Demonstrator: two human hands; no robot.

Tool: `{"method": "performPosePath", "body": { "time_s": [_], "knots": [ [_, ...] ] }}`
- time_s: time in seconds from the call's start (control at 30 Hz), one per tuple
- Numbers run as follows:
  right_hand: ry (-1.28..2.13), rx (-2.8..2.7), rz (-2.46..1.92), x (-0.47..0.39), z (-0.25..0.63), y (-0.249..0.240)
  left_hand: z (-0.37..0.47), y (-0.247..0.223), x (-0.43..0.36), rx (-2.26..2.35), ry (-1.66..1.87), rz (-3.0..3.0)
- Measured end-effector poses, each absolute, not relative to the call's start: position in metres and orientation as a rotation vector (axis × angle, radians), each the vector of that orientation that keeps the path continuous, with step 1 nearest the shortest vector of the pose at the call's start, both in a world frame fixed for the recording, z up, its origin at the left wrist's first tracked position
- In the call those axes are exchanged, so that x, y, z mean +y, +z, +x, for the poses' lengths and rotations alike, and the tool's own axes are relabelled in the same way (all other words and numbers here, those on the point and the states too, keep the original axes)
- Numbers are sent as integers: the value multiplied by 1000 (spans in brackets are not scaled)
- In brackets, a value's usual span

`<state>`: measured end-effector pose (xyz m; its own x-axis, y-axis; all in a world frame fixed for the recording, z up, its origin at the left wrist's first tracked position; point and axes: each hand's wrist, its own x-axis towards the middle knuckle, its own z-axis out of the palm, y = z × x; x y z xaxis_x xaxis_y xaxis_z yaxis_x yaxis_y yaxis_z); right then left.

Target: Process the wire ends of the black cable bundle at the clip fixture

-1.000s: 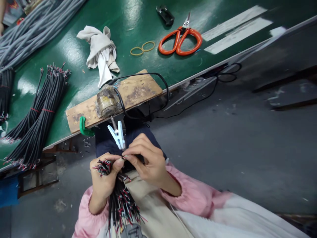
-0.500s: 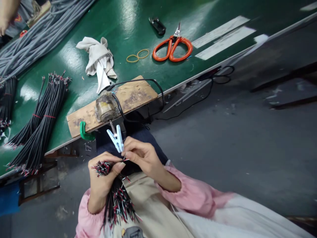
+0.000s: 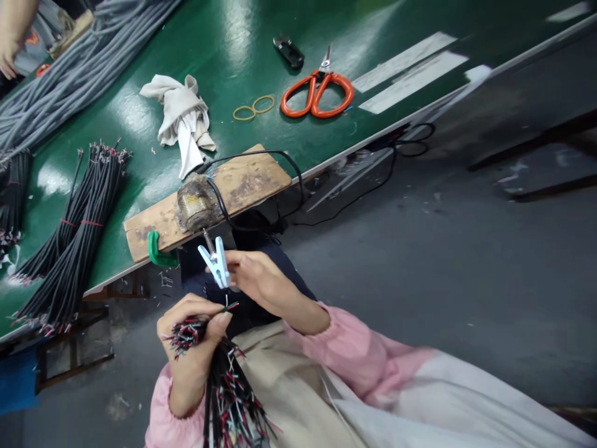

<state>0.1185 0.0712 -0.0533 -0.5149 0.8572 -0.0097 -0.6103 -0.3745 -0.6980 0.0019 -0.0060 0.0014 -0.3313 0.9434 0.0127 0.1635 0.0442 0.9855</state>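
Note:
My left hand (image 3: 193, 348) is closed round a bundle of black cables (image 3: 233, 398) with red, white and green wire ends; one cable's end sticks out between thumb and forefinger. My right hand (image 3: 254, 280) is at the light blue clothespin (image 3: 217, 264), its fingertips partly hidden behind it, so whether they grip it is unclear. The clothespin sits at the shaft of a small motor (image 3: 196, 205). That motor is fixed on a wooden board (image 3: 254, 177), and a thin light wire hangs just below the clothespin.
On the green table (image 3: 233, 62) lie orange-handled scissors (image 3: 317, 96), a black tool (image 3: 289, 53), rubber bands, a cloth (image 3: 181, 115), cable bundles (image 3: 84, 230) and grey cables. A green clamp (image 3: 161, 249) holds the board. Another person's hand (image 3: 8, 53) shows top left.
My right hand has moved up and left from the cable end to the clothespin. My left hand, still round the bundle, has shifted slightly left and down. The view has shifted a little.

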Motion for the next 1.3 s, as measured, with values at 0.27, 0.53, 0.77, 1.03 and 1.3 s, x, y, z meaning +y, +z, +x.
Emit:
{"method": "performPosePath", "body": {
  "time_s": [0.27, 0.53, 0.77, 1.03, 1.3],
  "knots": [
    [2320, -368, -288, 87, 92, -43, 9, 4, 5, 1665, 1439, 1176],
    [2453, -250, -240, 82, 94, -59, 11, -3, 8, 1686, 1399, 1104],
    [2279, -360, -419, 70, 114, -73, 9, 0, 1, 1734, 1326, 1181],
    [1389, -1269, -580, 44, 144, -51, 6, 6, 1, 1742, 1205, 1205],
    [1239, -1373, -641, 44, 146, -50, -1, -21, -2, 1644, 1221, 1053]
  ]
}}
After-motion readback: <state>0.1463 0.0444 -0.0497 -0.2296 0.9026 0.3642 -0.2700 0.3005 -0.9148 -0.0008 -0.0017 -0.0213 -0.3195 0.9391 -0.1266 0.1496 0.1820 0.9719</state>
